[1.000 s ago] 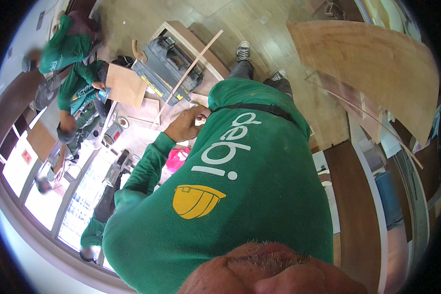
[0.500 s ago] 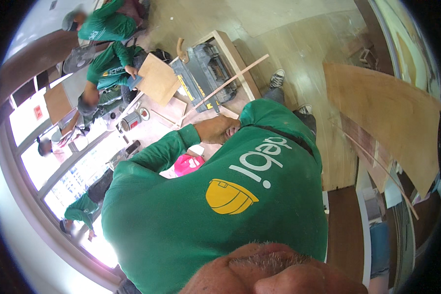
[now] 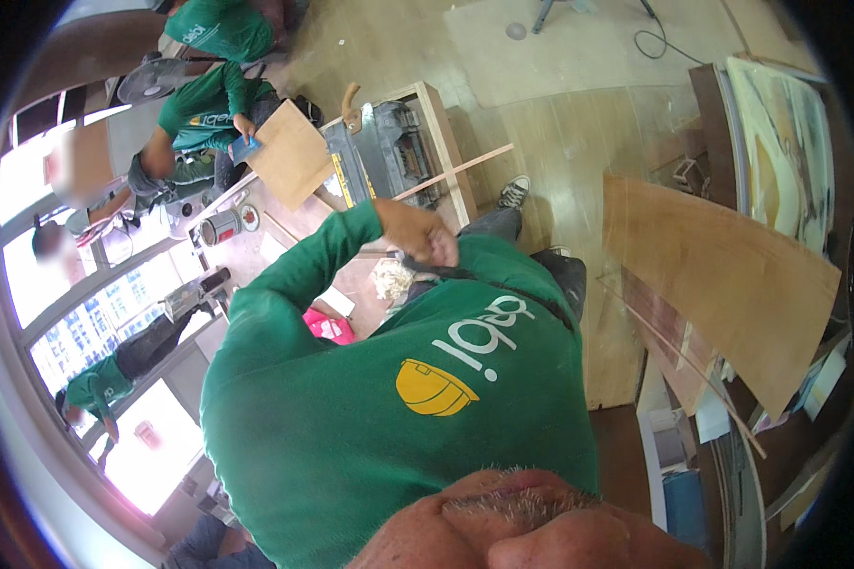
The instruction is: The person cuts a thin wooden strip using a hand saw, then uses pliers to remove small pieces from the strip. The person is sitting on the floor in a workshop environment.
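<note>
Shifted left hand (image 3: 410,232) just above black waist belt (image 3: 451,273), baring whitish heap (image 3: 391,279) beside white sheet (image 3: 338,302); curled fingers (image 3: 442,250) narrow, could not tell any hold.

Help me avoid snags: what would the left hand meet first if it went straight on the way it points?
Probably the black belt around the green sweatshirt; depth is unclear, so the left hand may already touch it.

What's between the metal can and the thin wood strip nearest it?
Head view: a red-and-white disc, maybe a lid, between metal can and wood strip.
</note>
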The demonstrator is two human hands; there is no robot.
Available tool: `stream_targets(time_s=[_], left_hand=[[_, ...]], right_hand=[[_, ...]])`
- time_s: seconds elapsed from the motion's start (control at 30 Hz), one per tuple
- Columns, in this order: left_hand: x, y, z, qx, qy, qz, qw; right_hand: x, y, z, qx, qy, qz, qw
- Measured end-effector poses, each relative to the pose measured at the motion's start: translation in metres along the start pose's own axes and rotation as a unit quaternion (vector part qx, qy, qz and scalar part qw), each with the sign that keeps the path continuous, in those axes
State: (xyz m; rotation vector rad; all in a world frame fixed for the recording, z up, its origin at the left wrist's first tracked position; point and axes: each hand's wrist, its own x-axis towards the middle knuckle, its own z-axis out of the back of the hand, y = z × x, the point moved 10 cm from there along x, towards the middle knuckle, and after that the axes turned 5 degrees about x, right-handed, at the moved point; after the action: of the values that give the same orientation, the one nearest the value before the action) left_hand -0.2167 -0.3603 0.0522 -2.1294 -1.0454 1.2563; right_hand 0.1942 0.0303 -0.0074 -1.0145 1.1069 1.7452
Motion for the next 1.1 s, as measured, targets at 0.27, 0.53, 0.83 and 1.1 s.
stream_targets(time_s=[0.27,0.53,0.83,1.1], left_hand=[[0.081,0.068,0.150,0.132,-0.359,-0.032,0.923],[0.135,0.197,0.225,0.372,-0.458,0.117,0.799],[0.128,0.264,0.290,0.308,-0.612,0.148,0.714],[0.088,0.311,0.291,0.241,-0.621,0.172,0.726]], right_hand=[[0.091,0.035,0.025,-0.149,0.038,0.079,0.985],[0.244,0.149,0.024,-0.009,0.001,0.158,0.987],[0.340,0.135,-0.049,-0.178,-0.126,0.140,0.966],[0.398,0.136,-0.060,-0.288,-0.170,0.081,0.939]])
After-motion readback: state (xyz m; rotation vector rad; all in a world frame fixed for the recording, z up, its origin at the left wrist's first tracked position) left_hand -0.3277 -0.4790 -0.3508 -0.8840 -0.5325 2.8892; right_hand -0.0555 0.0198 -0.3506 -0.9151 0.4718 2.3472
